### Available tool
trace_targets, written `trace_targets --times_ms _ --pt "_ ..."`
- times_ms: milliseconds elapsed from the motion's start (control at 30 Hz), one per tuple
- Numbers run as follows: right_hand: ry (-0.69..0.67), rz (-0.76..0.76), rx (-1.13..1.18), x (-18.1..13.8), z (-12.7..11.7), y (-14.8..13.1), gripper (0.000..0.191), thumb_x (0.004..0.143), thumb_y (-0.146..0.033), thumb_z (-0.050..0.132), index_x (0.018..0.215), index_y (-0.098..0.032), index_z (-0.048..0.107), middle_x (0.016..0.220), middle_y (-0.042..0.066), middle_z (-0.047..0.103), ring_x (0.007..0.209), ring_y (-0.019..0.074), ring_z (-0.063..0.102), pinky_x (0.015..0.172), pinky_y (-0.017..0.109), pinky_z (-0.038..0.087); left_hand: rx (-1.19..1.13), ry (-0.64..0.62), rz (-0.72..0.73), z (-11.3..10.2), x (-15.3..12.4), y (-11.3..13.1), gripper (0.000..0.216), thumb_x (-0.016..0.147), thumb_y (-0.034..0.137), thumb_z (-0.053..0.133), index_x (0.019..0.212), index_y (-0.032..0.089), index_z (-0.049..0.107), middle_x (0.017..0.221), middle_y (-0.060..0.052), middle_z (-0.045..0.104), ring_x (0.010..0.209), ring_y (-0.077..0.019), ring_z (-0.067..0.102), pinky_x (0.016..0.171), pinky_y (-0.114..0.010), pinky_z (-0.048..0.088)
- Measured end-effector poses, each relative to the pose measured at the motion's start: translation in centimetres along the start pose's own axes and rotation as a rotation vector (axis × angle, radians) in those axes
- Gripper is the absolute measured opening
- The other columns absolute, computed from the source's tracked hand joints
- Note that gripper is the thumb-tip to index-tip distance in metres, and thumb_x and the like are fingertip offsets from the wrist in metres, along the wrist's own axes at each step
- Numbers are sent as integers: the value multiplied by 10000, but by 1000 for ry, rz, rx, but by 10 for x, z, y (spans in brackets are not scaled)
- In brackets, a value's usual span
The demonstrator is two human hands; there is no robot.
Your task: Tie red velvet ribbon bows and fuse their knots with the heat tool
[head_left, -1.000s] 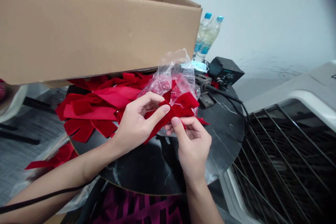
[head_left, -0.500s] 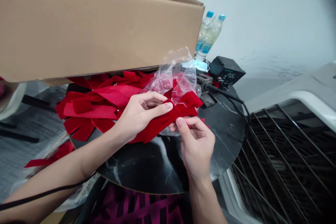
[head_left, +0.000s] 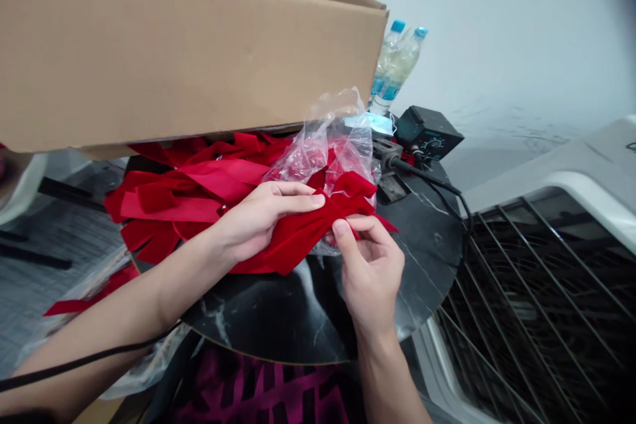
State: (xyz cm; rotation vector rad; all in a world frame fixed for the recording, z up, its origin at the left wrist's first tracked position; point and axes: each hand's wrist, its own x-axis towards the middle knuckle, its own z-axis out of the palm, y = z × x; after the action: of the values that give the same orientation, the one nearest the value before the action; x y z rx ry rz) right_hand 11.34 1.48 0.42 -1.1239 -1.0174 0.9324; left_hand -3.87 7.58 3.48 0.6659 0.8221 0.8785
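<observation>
Looking down from my head, I see my left hand (head_left: 263,222) and my right hand (head_left: 370,271) both grasping a soft red ribbon (head_left: 298,242). My left hand is curled over the ribbon and holds it tight. My right hand pinches another part of it with the thumb and a finger. I think using two hands keeps the floppy ribbon up so it does not drop. The ribbon is just above a round black stone table (head_left: 308,324), in front of a clear plastic bag (head_left: 342,146). To the left, a big pile of red ribbons (head_left: 169,202) lies on the table, close to my left hand. A brown cardboard box (head_left: 149,46) hangs over the pile. Behind it stand two water bottles (head_left: 392,63) and a black box with a dial (head_left: 427,134), with a black cord (head_left: 422,175) running from it. A wire rack (head_left: 531,291) sits on my right.
</observation>
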Motion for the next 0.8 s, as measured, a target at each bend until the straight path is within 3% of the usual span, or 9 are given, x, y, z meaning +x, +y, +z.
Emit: trace_targets --times_ms 167,367,667,800 --pt "-17 3 -43 2 -6 -4 138 872 -319 793 833 -214 713 811 8 712 724 148 657 693 282 568 -47 -10 -39 -4 0 2 170 713 84 880 794 164 754 758 -7 774 704 -107 739 670 -151 584" --pt "-109 -57 -80 9 -15 -13 121 858 -287 802 806 -216 719 791 17 716 714 160 657 660 291 556 -67 -181 -1 -7 -4 1 238 777 126 868 781 202 642 620 75 637 548 -43 606 528 -97 472" --pt "-192 -202 -228 22 -22 -25 90 875 -214 786 817 -225 718 832 22 716 790 167 671 723 286 561 -72 -105 -35 -12 2 -11 164 701 187 939 814 190 820 788 -8 777 736 -88 714 712 -153 558" --pt "-221 -163 -294 26 -26 -25 96 878 -246 789 828 -226 710 859 22 719 805 170 674 742 285 557 97 -96 67 -11 -1 -11 112 777 233 891 866 175 854 795 -33 789 731 -105 689 712 -193 551"
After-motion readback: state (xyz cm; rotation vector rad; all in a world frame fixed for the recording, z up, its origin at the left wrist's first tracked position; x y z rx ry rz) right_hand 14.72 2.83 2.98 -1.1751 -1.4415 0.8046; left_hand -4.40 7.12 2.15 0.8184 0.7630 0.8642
